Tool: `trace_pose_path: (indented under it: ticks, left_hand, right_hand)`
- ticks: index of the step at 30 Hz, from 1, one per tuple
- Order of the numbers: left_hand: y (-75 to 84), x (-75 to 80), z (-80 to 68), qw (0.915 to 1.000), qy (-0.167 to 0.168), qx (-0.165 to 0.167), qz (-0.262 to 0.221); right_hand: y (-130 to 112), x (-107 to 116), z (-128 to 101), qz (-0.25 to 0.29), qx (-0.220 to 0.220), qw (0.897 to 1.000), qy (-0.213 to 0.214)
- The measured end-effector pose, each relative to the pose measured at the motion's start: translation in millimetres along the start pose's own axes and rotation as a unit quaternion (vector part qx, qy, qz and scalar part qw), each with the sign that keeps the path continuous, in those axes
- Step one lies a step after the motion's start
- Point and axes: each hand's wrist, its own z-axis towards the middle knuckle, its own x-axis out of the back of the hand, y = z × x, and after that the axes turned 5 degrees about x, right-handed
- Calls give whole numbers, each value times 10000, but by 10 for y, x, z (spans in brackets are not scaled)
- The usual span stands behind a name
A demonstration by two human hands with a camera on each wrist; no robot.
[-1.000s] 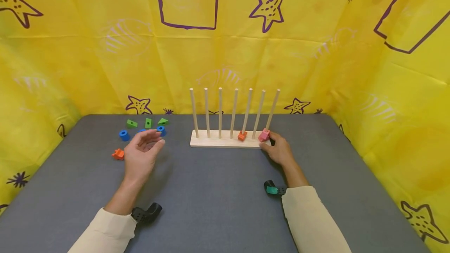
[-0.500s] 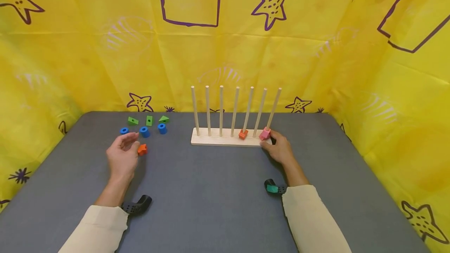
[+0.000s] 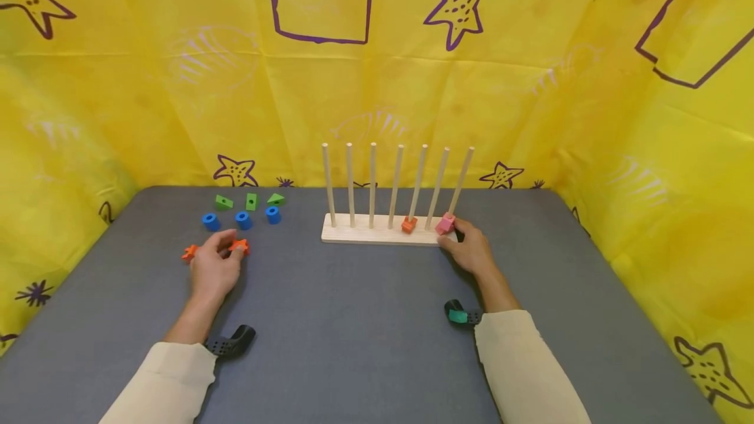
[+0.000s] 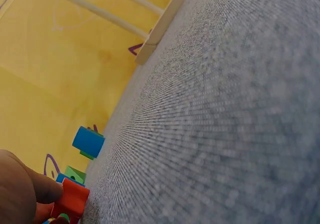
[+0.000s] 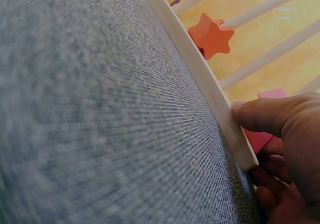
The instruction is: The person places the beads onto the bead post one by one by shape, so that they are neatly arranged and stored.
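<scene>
My left hand (image 3: 213,272) is at the left of the table, pinching an orange star-shaped bead (image 3: 243,246) between thumb and fingers. In the left wrist view the thumb presses against this orange bead (image 4: 73,198). Just left of the hand lies another orange star bead (image 3: 189,252), partly covered by it. My right hand (image 3: 473,252) grips the right end of a wooden peg board (image 3: 352,235), thumb on its front edge. A pink bead (image 3: 446,224) sits at the foot of the rightmost peg beside those fingers. Another orange star (image 5: 212,36) is on a peg further left.
Behind the left hand stand blue cylinder beads (image 3: 243,220) in a row, with green triangular beads (image 3: 252,201) in a row behind them. Upright pegs (image 3: 372,185) rise from the board. A yellow patterned cloth (image 3: 377,84) hangs around the grey table (image 3: 353,332).
My left hand first moved left, uncovering the blue beads, then slightly right and down onto an orange star bead. The right hand has kept its grip on the board's end.
</scene>
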Motion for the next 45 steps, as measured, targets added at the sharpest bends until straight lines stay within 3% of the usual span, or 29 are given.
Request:
trace_pose_path:
  ticks: [6,13,16,18,23,25,28,36,45]
  left_hand:
    - [-9,-18,-9,9995,-49,-301,31]
    - [-22,-58,-16,9933,-130,-1114,284]
    - [-17,-74,-23,9907,-128,-1315,319]
    - [-13,-82,-30,9919,-164,-1212,341]
    - [44,-50,-43,9979,-333,-460,308]
    - [56,-40,-39,9984,-336,-346,281]
    - [32,-47,-34,9979,-288,-513,265]
    - [-27,-82,-78,9894,-442,-1372,188]
    - [31,-94,-64,9865,-87,-1526,-590]
  right_hand:
    - [-14,15,-9,-47,-16,10000,-37]
    - [-14,13,-12,6,72,10000,-19]
    - [3,10,-19,40,67,10000,-14]
    - [19,8,-33,66,35,10000,-24]
    - [43,6,-44,66,-99,9999,-52]
    - [40,7,-28,47,-108,9999,-44]
    - [22,8,-4,10,-50,10000,-39]
    - [11,9,8,16,-10,10000,-39]
    - [-13,17,19,3,-137,9998,-107]
